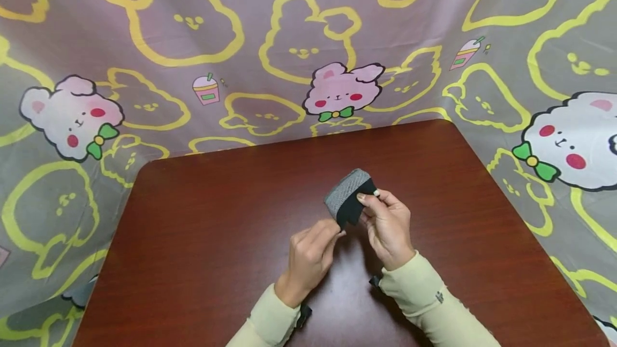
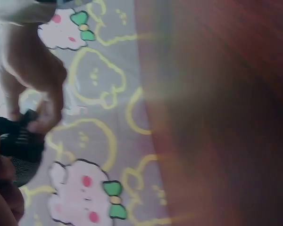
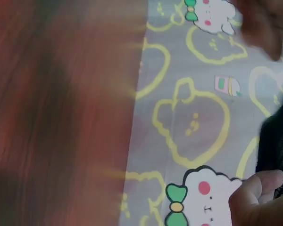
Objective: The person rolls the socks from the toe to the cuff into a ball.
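Note:
A small piece of fabric, grey weave on one side with a black band along the other, is held above the table between both hands. My right hand pinches its black part, thumb on top. At the lower black corner, the curled fingers of my left hand pinch the edge. The left wrist view has the black fabric at its left side, between my right hand and partly seen left hand. In the right wrist view my right thumb lies by the fabric; my left hand is blurred.
Both hands are over a dark reddish-brown table. A patterned cloth with cartoon rabbits and yellow outlines hangs behind and along both sides. Pale sleeves cover the forearms, and a dark strap piece shows at the left wrist.

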Motion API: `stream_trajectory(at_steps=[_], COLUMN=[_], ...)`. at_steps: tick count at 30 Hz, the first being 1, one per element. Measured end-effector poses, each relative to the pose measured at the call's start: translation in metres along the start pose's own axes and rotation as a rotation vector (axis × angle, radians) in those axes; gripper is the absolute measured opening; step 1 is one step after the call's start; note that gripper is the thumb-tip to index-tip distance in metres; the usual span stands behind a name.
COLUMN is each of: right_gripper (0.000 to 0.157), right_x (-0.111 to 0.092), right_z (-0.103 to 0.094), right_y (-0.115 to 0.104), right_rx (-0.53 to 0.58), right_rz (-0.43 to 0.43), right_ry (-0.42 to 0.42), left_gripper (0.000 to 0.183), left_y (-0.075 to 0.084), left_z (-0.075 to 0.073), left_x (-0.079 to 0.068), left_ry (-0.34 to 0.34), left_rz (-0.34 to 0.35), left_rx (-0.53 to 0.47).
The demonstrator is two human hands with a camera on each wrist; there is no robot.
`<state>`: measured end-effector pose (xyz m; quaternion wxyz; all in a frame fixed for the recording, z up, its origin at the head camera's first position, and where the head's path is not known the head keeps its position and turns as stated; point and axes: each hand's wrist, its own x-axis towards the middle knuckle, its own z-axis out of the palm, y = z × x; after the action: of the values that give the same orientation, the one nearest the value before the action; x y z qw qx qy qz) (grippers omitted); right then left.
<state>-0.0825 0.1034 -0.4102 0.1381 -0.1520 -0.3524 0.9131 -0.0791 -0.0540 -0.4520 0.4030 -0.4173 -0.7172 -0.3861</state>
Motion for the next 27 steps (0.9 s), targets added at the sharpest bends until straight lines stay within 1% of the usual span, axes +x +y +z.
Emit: stream_trajectory(at_steps=[1, 2, 3, 4, 5, 8, 9, 10, 12, 14, 15, 16, 18, 20, 21, 23, 25, 27], right_gripper=[0.031, 0.029, 0.028, 0.027, 0.026, 0.027, 0.027, 0.028, 0.028, 0.028, 0.028, 0.029, 0.029, 0.030, 0.029, 0.029, 0.029, 0.029], right_x=[0.000, 0.000, 0.000, 0.000, -0.001, -0.002, -0.002, -0.003, -0.003, -0.004, -0.004, -0.006, -0.008, -0.011, -0.012, -0.011, -0.009, -0.005], right_z=[0.001, 0.001, 0.001, 0.001, 0.001, -0.001, -0.002, -0.003, -0.005, -0.006, -0.007, -0.007, -0.007, -0.009, -0.010, -0.013, -0.016, -0.018], right_y=[0.001, 0.001, 0.001, 0.000, -0.001, -0.006, -0.007, -0.009, -0.012, -0.012, -0.012, -0.011, -0.009, -0.006, -0.006, -0.006, -0.009, -0.014], right_rx=[-0.015, -0.029, -0.043, -0.060, -0.083, -0.187, -0.226, -0.270, -0.344, -0.388, -0.407, -0.425, -0.442, -0.447, -0.451, -0.458, -0.476, -0.513], right_rz=[-0.026, -0.044, -0.052, -0.051, -0.045, -0.045, -0.056, -0.077, -0.143, -0.209, -0.239, -0.266, -0.290, -0.289, -0.284, -0.260, -0.240, -0.222], right_ry=[0.009, 0.007, 0.001, -0.010, -0.022, -0.056, -0.066, -0.073, -0.086, -0.108, -0.126, -0.150, -0.207, -0.262, -0.286, -0.325, -0.356, -0.391], left_gripper=[0.007, 0.008, 0.009, 0.010, 0.010, 0.008, 0.009, 0.012, 0.025, 0.044, 0.055, 0.064, 0.077, 0.082, 0.081, 0.075, 0.066, 0.057], left_y=[0.001, 0.002, 0.002, 0.002, 0.002, 0.000, 0.000, 0.000, 0.000, 0.000, 0.001, 0.002, 0.005, 0.008, 0.009, 0.010, 0.008, 0.003], left_z=[-0.001, -0.001, -0.002, -0.002, -0.002, -0.006, -0.009, -0.012, -0.019, -0.025, -0.026, -0.027, -0.028, -0.027, -0.028, -0.031, -0.036, -0.041], left_x=[0.001, 0.003, 0.004, 0.005, 0.006, 0.008, 0.009, 0.011, 0.017, 0.024, 0.029, 0.034, 0.042, 0.049, 0.052, 0.057, 0.062, 0.064], left_ry=[0.016, 0.025, 0.027, 0.026, 0.030, 0.028, 0.027, 0.033, 0.052, 0.049, 0.041, 0.028, -0.033, -0.124, -0.166, -0.237, -0.297, -0.338], left_rz=[0.041, 0.067, 0.069, 0.053, 0.022, -0.097, -0.117, -0.119, -0.093, -0.084, -0.098, -0.127, -0.212, -0.310, -0.364, -0.488, -0.636, -0.791], left_rx=[0.013, 0.035, 0.054, 0.064, 0.071, 0.068, 0.061, 0.058, 0.080, 0.125, 0.142, 0.151, 0.153, 0.134, 0.107, 0.002, -0.143, -0.299])
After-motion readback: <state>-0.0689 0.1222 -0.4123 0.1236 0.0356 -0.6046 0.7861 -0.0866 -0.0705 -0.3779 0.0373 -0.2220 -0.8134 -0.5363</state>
